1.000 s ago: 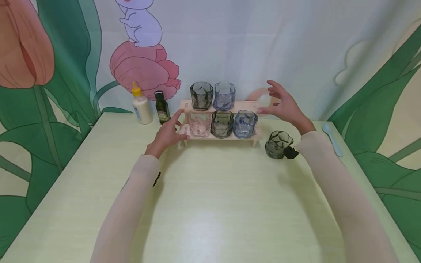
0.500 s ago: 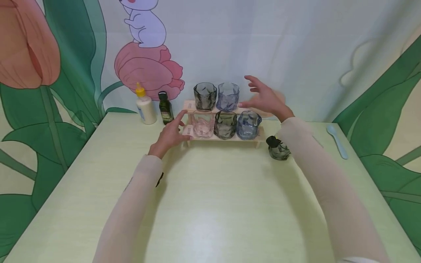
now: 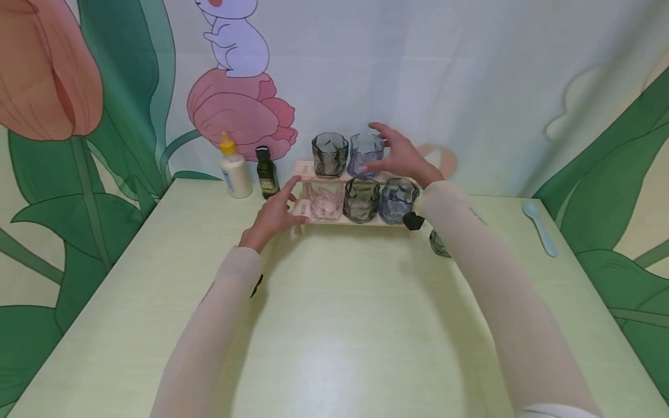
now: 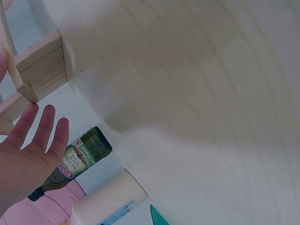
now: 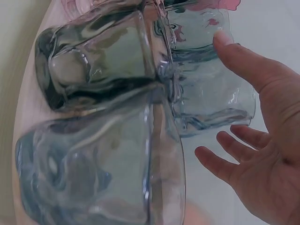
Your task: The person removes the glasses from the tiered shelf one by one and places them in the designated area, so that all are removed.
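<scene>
Pale wood in the rack (image 3: 305, 168), flat planks in two tiers toward the back of the table (image 3: 313, 325). On top, a grey cup (image 3: 330, 154) beside a pale blue cup (image 3: 362, 154), both rippled glass. Around the pale blue cup, the right hand (image 3: 402, 155), fingers parted and slightly bent; contact hard to tell. Below, in a row, a pink cup (image 3: 326, 200), an olive cup (image 3: 362, 201) and a deep blue cup (image 3: 397, 201), equally faceted. At the rack's left end, the left hand (image 3: 274, 217), fingers loosely spread, fingertips at the wood. Nearby, a glossy green bottle (image 3: 268, 177) and a yellow-tipped white bottle (image 3: 237, 177).
</scene>
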Demonstrator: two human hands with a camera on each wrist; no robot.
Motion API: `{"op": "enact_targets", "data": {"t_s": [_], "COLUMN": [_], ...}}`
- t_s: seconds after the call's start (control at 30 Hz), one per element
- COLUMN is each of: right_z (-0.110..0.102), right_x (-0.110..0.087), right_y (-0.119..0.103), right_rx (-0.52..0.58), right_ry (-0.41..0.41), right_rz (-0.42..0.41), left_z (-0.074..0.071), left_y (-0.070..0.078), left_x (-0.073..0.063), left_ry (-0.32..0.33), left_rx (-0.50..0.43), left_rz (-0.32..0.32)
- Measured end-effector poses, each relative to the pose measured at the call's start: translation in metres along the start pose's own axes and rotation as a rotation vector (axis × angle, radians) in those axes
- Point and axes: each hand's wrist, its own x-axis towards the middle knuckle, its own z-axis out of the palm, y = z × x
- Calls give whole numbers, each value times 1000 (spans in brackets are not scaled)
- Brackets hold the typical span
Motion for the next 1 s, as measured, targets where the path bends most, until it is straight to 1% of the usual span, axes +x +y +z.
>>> {"op": "enact_targets", "data": {"t_s": [0.17,0.33,0.43,0.67,0.8,1.0], "right_z": [6,11,13,17,19,19], "right_x": [9,14,15,16,16,16], "right_y": [-2,-2,-3,-4,-5,-4], "right_rx": [-10,-30,-45,-23,-26,-26], "right_ry": [4,-4,-3,-17,-15,-3], "right_rz": [16,34,40,84,93,100], "left_z": [0,1,1,-1,-1,-1], "left_y": [-1,-1,0,3,3,2], "left_x": [0,-1,-2,-3,-4,-3], "left_ry": [3,-11,-12,-11,-10,5], "left_rx": [2,-4,-2,8,11,14], "left_rz": [-1,-5,-9,-24,-21,1]}}
